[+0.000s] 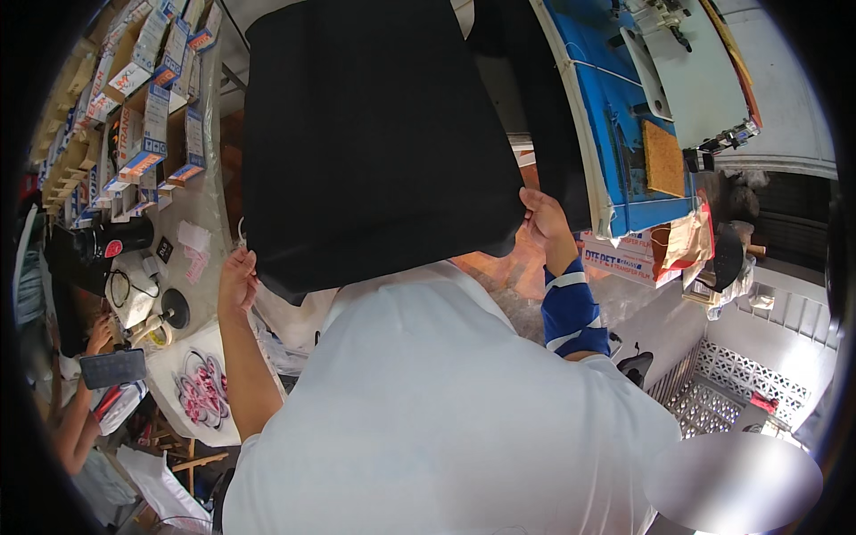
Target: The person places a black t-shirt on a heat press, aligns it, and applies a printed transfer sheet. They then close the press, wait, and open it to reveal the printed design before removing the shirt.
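Observation:
A large piece of black fabric [374, 134] spreads across the upper middle, its lower edge hanging over my chest. My left hand [239, 275] pinches its lower left corner, with the forearm coming up from below. My right hand [542, 214] grips the right edge of the same cloth between thumb and fingers, slightly higher up. A blue and white band [571, 312] covers my right forearm. Behind the cloth, another dark strip of material [553, 134] hangs beside a blue bench.
At upper right is a blue bench [597, 116] with a cork pad and machine parts, printed boxes [620, 259] beneath. Stacked cartons [134, 134] line the left table. Lower left, a co-worker's arm [85, 419] is near a phone [113, 368] and a printed white cloth [178, 415].

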`<state>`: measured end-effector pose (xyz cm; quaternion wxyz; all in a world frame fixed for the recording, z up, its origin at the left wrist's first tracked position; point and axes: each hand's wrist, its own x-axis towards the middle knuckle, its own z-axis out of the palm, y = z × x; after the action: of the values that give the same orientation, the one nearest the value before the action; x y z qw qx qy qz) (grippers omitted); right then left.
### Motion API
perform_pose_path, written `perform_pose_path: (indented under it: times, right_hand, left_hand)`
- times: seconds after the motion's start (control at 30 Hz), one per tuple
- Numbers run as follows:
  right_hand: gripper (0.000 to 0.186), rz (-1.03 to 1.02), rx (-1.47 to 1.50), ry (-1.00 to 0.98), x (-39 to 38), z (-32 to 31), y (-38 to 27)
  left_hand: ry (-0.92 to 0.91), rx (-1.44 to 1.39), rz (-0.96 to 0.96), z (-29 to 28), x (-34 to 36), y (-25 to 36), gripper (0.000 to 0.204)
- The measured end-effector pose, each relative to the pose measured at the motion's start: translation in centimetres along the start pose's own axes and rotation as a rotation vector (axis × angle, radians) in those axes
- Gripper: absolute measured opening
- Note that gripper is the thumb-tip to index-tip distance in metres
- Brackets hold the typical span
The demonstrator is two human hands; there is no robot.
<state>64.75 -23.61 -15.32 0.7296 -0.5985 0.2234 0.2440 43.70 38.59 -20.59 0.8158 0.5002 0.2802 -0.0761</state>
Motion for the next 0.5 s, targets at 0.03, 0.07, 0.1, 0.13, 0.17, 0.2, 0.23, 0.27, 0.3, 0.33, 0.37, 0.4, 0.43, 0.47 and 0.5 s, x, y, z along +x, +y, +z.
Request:
perform_pose_path:
  times: [0.03, 0.07, 0.1, 0.13, 0.17, 0.2, 0.23, 0.27, 0.3, 0.33, 0.37, 0.4, 0.43, 0.47, 0.5]
  right_hand:
    - [0.019, 0.005, -0.01, 0.008, 0.1, -0.2, 0.2]
    - [0.02, 0.01, -0.021, 0.015, 0.5, -0.6, 0.6]
    - [0.02, 0.016, -0.033, 0.02, 0.8, -0.8, 0.9]
    - [0.019, 0.058, -0.159, 0.067, 1.1, -1.0, 1.1]
    - [0.018, 0.088, -0.285, 0.096, 2.1, -0.8, 0.9]
    - [0.017, 0.114, -0.412, 0.127, 3.1, -0.7, 0.6]
    - [0.016, 0.019, -0.469, 0.133, 5.0, -0.9, 0.3]
    - [0.015, -0.083, -0.523, 0.139, 7.3, -1.6, -0.1]
    - [0.015, -0.182, -0.573, 0.138, 10.0, -0.6, -0.9]
    - [0.013, -0.403, -0.47, 0.187, 11.4, 2.8, -3.4]
    - [0.016, -0.54, -0.671, 0.297, 14.4, 4.1, -6.2]
    - [0.022, -0.615, -0.88, 0.364, 15.8, 8.6, -10.4]
    - [0.026, -0.734, -0.94, 0.368, 16.5, 13.3, -14.1]
    - [0.026, -0.792, -0.971, 0.386, 18.6, 15.6, -16.7]
    - [0.027, -0.847, -0.999, 0.391, 21.1, 17.7, -19.2]
  left_hand:
    - [-0.012, 0.001, -0.009, 0.1, 0.2, 0.0, 0.012]
    - [0.014, 0.035, -0.04, 0.3, 0.2, 0.0, 0.013]
    - [0.04, 0.068, -0.07, 0.6, 0.2, -0.3, 0.013]
    - [0.077, 0.101, -0.092, 0.9, 0.1, -0.3, 0.014]
    - [0.094, 0.227, -0.102, 1.3, 0.5, 0.2, 0.016]
    - [0.114, 0.351, -0.115, 2.0, 1.1, 0.3, 0.018]
    - [0.142, 0.481, -0.118, 1.9, 2.4, 1.4, 0.02]
    - [0.14, 0.566, -0.008, 1.1, 4.7, 2.4, 0.023]
    - [0.108, 0.498, 0.132, -0.4, 7.8, 3.3, 0.023]
    - [0.184, 0.643, 0.227, 0.9, 10.3, 6.4, 0.024]
    - [0.237, 0.786, 0.325, 4.4, 13.4, 10.2, 0.024]
    - [0.278, 0.836, 0.495, 6.2, 15.9, 12.9, 0.024]
    - [0.317, 0.883, 0.669, 8.0, 18.6, 15.5, 0.024]
    - [0.334, 0.943, 0.698, 11.2, 21.4, 18.8, 0.023]
    - [0.365, 1.006, 0.721, 13.8, 23.6, 21.7, 0.023]
